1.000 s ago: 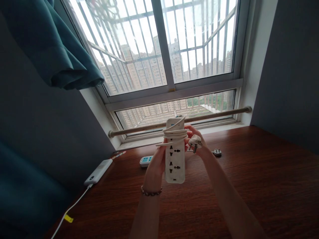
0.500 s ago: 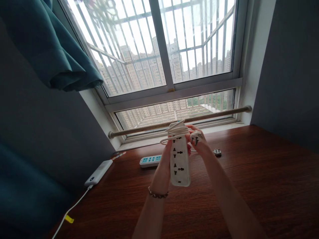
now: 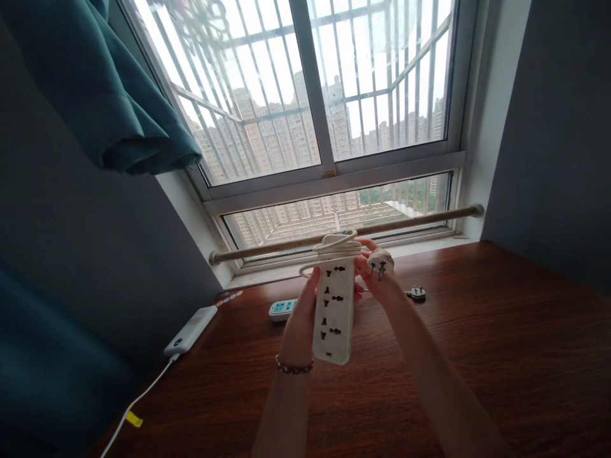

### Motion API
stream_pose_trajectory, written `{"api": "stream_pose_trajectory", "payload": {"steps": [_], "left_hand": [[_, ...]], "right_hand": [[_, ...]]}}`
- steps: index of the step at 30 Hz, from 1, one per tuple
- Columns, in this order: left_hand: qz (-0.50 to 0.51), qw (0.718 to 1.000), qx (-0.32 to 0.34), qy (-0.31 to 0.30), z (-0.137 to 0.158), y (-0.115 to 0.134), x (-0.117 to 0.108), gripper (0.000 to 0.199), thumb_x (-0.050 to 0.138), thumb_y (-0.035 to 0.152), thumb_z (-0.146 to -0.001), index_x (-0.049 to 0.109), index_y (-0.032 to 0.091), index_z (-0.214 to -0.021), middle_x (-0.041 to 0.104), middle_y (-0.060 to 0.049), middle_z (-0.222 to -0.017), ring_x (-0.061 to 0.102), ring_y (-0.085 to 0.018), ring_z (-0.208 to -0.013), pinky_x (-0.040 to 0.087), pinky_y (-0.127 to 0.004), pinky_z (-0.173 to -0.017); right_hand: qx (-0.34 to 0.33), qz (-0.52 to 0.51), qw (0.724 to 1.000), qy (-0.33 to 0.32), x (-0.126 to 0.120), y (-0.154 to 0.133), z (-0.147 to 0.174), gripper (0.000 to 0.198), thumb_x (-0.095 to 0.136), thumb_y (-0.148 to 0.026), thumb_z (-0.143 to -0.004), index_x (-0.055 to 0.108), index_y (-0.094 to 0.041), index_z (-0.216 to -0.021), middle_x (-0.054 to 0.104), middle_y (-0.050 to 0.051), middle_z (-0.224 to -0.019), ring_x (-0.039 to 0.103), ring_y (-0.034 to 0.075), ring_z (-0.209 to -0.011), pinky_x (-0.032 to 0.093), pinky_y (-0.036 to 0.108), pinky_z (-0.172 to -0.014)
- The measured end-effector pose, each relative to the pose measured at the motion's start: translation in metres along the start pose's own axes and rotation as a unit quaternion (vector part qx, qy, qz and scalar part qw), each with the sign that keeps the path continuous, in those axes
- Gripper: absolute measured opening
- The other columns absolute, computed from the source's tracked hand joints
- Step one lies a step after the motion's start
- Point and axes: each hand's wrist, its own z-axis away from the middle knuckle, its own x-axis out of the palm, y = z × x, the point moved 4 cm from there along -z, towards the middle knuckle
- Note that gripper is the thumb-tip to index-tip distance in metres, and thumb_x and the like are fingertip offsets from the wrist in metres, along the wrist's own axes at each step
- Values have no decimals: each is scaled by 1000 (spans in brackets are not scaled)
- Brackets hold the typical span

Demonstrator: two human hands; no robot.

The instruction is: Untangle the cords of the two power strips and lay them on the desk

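A white power strip (image 3: 334, 318) is held up above the table, its socket face toward me. Its white cord (image 3: 338, 249) is wound several times around the far end, with a loose loop sticking out at the left. My left hand (image 3: 301, 310) grips the strip's left edge, its fingers hidden behind. The cord's white plug (image 3: 380, 262) is in my right hand (image 3: 377, 280), pins facing me, just right of the wound cord. Behind my left hand, a second power strip with blue sockets (image 3: 282, 310) lies partly hidden on the table.
On the brown wooden table (image 3: 458, 356), another plug (image 3: 417, 292) lies to the right. A white power bank (image 3: 191, 331) with a cable (image 3: 146, 395) sits at the left edge. Beyond are a rail (image 3: 410, 221) and barred window; a blue curtain (image 3: 138, 121) hangs at upper left.
The held power strip and my left hand have shifted left and slightly toward me. The plug in my right hand has moved a little to the right.
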Motion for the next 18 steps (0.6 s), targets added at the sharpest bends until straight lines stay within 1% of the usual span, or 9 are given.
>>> {"api": "stream_pose_trajectory", "payload": {"steps": [3,6,9,11,14,16,18], "left_hand": [[9,999,29,-23,4,1,-1,72,35,66,-80,57,5,-110,66,-15,-86,64,-23,-78,50,-31,-68],[18,997,75,-23,7,5,-3,72,33,68,-79,59,7,-108,67,-14,-88,63,-23,-77,50,-31,-68],[27,995,93,-1,8,5,-2,71,34,69,-79,60,8,-105,66,-12,-88,62,-19,-72,49,-29,-66],[33,995,96,8,7,4,1,69,35,68,-79,61,10,-105,65,-11,-88,60,-16,-70,49,-26,-64],[54,994,93,-4,5,2,9,62,37,64,-81,61,11,-104,64,-9,-85,57,-13,-65,48,-22,-59],[59,996,70,-11,5,0,14,62,40,64,-81,60,11,-105,63,-8,-81,56,-11,-62,48,-21,-58],[32,998,46,11,9,-4,16,65,40,66,-79,59,12,-108,63,-8,-80,56,-11,-62,48,-22,-60]], "right_hand": [[26,-11,999,-32,11,0,4,35,69,-29,-66,49,-19,-94,51,-3,-64,41,7,-42,32,16,-34],[55,-15,996,-66,20,4,8,40,71,-29,-65,48,-20,-96,48,-5,-60,35,6,-37,28,15,-29],[59,-18,995,-78,24,6,9,42,72,-29,-63,48,-21,-97,48,-6,-59,37,7,-37,33,17,-30],[52,-15,996,-75,24,5,9,40,70,-31,-65,48,-21,-97,49,-5,-59,40,9,-38,37,20,-31],[39,5,998,-43,19,-1,7,39,69,-32,-66,49,-20,-97,51,-3,-62,42,9,-42,36,19,-34],[32,15,999,-24,14,-3,5,38,69,-30,-64,51,-19,-96,51,-3,-62,42,8,-44,35,17,-35],[28,13,999,-9,9,-4,3,38,69,-29,-64,52,-18,-95,49,-4,-59,41,7,-42,33,17,-35]]}}
